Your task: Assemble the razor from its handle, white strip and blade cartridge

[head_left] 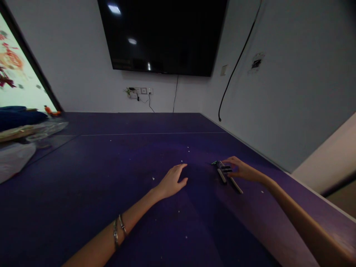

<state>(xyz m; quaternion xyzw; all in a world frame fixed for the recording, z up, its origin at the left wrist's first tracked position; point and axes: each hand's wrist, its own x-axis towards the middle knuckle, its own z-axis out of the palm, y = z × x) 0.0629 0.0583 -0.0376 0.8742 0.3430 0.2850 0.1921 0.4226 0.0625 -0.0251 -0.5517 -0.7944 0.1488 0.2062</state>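
Note:
My left hand (172, 181) hovers over the middle of the purple surface, thumb and fingers apart, holding nothing. Two bracelets circle that wrist. Farther right, my right hand (241, 170) reaches to a small cluster of slim bar-shaped pieces (221, 175), some dark and some pale, with a greenish tip at the far left end. Its thumb and forefinger are spread at the cluster's right side, with a gap between them. Whether the fingertips touch the dark bars is unclear. One longer pale bar (237, 186) slants toward me below the hand.
A broad purple tabletop (133, 148) with scattered white specks runs to the wall. Clear plastic bags (47, 129) and a dark blue bundle (20, 116) lie at left. A black cable (236, 63) hangs along the right wall; a large screen (167, 33) is mounted behind.

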